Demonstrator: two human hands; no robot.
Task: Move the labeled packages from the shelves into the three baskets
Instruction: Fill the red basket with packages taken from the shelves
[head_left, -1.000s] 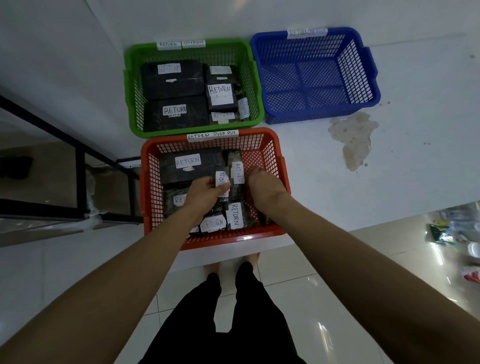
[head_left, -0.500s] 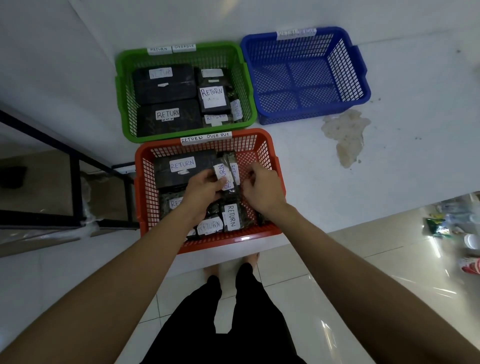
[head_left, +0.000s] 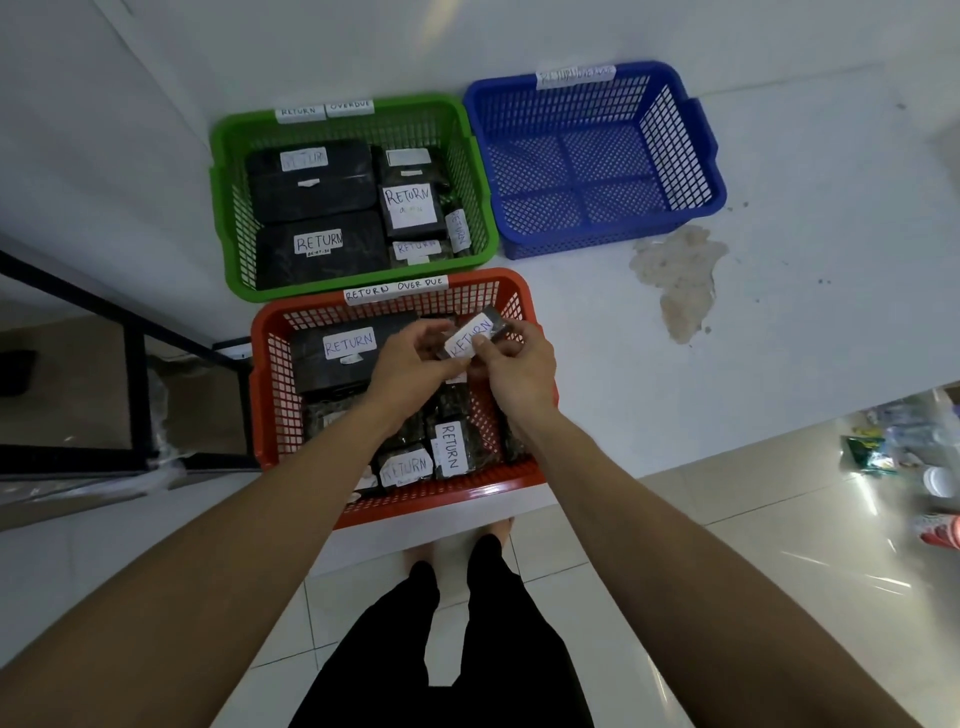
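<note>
Both hands meet over the far part of the red basket (head_left: 270, 415) and hold one small dark package (head_left: 475, 332) between them. The right hand (head_left: 519, 371) pinches its near edge with thumb and fingers curled onto the white "RETURN" label, and the left hand (head_left: 413, 364) grips it from the left side. The package is lifted clear of the others and tilted. Below the hands, the red basket holds a large dark package (head_left: 337, 358) at its far left and several smaller labeled ones near the front, all marked "RETURN". Its far rim carries a tag reading "RETURN OVER DUE". Just beyond it stands the green basket (head_left: 228, 218), filled with dark labeled packages, and to the right of that the blue basket (head_left: 711, 171), with only mesh showing inside. All three sit on a white surface (head_left: 779, 312) that has a stain (head_left: 675, 275) right of the red basket.
</note>
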